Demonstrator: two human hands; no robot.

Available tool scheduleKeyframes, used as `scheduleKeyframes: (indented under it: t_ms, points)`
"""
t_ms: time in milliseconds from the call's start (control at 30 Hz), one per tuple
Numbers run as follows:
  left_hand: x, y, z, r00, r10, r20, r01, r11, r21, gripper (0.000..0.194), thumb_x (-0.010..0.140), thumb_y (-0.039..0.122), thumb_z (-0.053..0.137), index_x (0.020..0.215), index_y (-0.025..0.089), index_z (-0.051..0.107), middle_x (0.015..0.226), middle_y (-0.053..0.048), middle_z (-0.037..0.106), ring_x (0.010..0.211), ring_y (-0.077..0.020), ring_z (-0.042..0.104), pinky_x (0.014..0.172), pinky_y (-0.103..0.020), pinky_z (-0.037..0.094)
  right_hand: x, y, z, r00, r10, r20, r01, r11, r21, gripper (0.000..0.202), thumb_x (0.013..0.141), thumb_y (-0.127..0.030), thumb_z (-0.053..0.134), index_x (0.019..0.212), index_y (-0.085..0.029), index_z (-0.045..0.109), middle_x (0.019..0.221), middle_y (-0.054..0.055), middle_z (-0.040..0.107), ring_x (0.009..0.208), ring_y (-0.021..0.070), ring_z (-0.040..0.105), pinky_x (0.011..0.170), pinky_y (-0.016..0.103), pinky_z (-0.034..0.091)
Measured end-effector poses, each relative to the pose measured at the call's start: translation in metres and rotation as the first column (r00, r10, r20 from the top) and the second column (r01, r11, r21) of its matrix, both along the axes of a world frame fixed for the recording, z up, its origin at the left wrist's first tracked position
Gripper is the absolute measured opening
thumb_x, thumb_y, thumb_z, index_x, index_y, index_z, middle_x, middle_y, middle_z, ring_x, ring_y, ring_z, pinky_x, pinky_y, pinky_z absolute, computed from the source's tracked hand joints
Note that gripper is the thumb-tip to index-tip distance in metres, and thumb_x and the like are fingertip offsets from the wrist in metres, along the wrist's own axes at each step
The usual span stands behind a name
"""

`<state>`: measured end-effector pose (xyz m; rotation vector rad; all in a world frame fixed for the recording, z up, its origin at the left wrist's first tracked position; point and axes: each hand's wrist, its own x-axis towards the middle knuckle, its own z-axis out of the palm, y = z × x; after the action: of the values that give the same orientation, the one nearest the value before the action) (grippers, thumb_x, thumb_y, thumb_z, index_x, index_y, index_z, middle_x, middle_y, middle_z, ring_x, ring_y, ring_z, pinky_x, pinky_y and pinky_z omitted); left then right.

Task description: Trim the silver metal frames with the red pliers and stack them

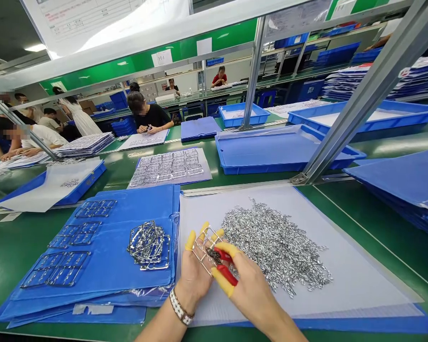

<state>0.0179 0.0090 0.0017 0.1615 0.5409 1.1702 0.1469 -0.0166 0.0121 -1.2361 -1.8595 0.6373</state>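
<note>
Yellow finger covers show on both hands. My left hand (194,273) holds a small silver metal frame (204,259) with crossbars, gripped at its edges. Red-handled pliers (225,266) are closed in my right hand (251,285), their dark jaws against the frame's middle. Beside the hands, a heap of small shiny metal pieces (274,242) lies on a white sheet (345,289). On the left, a tangled pile of similar frames (148,247) rests on blue plastic sheets (117,266). Flat frames (57,268) are laid out in pairs along the sheets' left side.
A metal post (364,90) slants up at the right, beyond the white sheet. Blue trays (267,156) and a sheet covered with frames (171,166) stand across the green bench (342,213). Several people work farther back, one in a black top (151,116).
</note>
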Motion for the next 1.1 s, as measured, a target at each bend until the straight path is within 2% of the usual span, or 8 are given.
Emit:
scheduleKeyframes:
  t_ms: [133, 233, 333, 467, 667, 900, 1100]
  points:
    - [-0.005, 0.002, 0.002, 0.999, 0.017, -0.030, -0.017, 1.000, 0.003, 0.066, 0.084, 0.058, 0.047, 0.140, 0.024, 0.040, 0.111, -0.013, 0.066, 0.096, -0.0260, 0.063, 0.074, -0.035, 0.048, 0.022, 0.008, 0.003, 0.949, -0.077, 0.305, 0.067, 0.997, 0.044, 0.031, 0.079, -0.028, 0.058, 0.109, -0.021, 0.057, 0.096, 0.007, 0.067, 0.087, 0.0228, 0.063, 0.078, 0.038, 0.050]
    - [-0.003, 0.000, -0.002, 0.997, 0.058, -0.052, -0.056, 0.997, 0.046, 0.060, 0.086, 0.056, 0.046, 0.136, 0.021, 0.047, 0.102, -0.010, 0.068, 0.095, -0.0232, 0.062, 0.077, -0.033, 0.047, 0.020, 0.015, 0.004, 0.868, -0.093, 0.487, 0.084, 0.996, 0.040, 0.033, 0.081, -0.029, 0.058, 0.113, -0.021, 0.058, 0.094, 0.007, 0.067, 0.087, 0.0246, 0.062, 0.078, 0.040, 0.048]
    - [-0.002, -0.004, -0.006, 0.997, 0.046, -0.059, -0.041, 0.995, 0.088, 0.056, 0.088, 0.054, 0.044, 0.132, 0.019, 0.052, 0.109, -0.010, 0.067, 0.100, -0.0222, 0.060, 0.085, -0.033, 0.046, 0.013, 0.021, 0.008, 0.800, -0.108, 0.591, 0.104, 0.994, 0.040, 0.033, 0.081, -0.028, 0.058, 0.114, -0.023, 0.059, 0.093, 0.007, 0.067, 0.087, 0.0244, 0.061, 0.076, 0.037, 0.045]
    - [-0.004, -0.005, -0.010, 0.992, 0.023, -0.125, -0.007, 0.992, 0.128, 0.056, 0.088, 0.054, 0.044, 0.128, 0.017, 0.056, 0.119, -0.012, 0.063, 0.114, -0.0264, 0.054, 0.096, -0.037, 0.041, 0.010, 0.026, 0.012, 0.771, -0.098, 0.630, 0.106, 0.994, 0.024, 0.031, 0.082, -0.032, 0.059, 0.112, -0.024, 0.060, 0.092, 0.006, 0.067, 0.085, 0.0240, 0.061, 0.073, 0.036, 0.042]
    - [-0.006, -0.005, -0.016, 0.970, 0.025, -0.241, 0.007, 0.991, 0.130, 0.056, 0.084, 0.055, 0.050, 0.126, 0.018, 0.059, 0.125, -0.012, 0.060, 0.124, -0.0296, 0.046, 0.102, -0.040, 0.036, 0.010, 0.028, 0.016, 0.754, -0.073, 0.653, 0.106, 0.994, -0.011, 0.030, 0.084, -0.034, 0.057, 0.112, -0.024, 0.061, 0.094, 0.007, 0.066, 0.089, 0.0245, 0.060, 0.074, 0.036, 0.040]
    - [-0.006, -0.004, -0.023, 0.960, 0.031, -0.277, 0.011, 0.989, 0.148, 0.058, 0.083, 0.057, 0.051, 0.129, 0.021, 0.056, 0.126, -0.011, 0.060, 0.125, -0.0295, 0.045, 0.104, -0.042, 0.033, 0.008, 0.028, 0.020, 0.714, -0.065, 0.697, 0.119, 0.992, -0.030, 0.026, 0.085, -0.032, 0.055, 0.109, -0.023, 0.061, 0.094, 0.007, 0.066, 0.091, 0.0254, 0.059, 0.076, 0.036, 0.038]
    - [-0.007, -0.004, -0.019, 0.958, 0.034, -0.286, 0.016, 0.985, 0.173, 0.056, 0.085, 0.055, 0.049, 0.129, 0.020, 0.056, 0.129, -0.010, 0.058, 0.124, -0.0283, 0.046, 0.105, -0.041, 0.033, 0.009, 0.029, 0.021, 0.742, -0.058, 0.668, 0.107, 0.994, -0.033, 0.029, 0.084, -0.033, 0.055, 0.110, -0.022, 0.062, 0.095, 0.008, 0.066, 0.091, 0.0260, 0.060, 0.076, 0.038, 0.039]
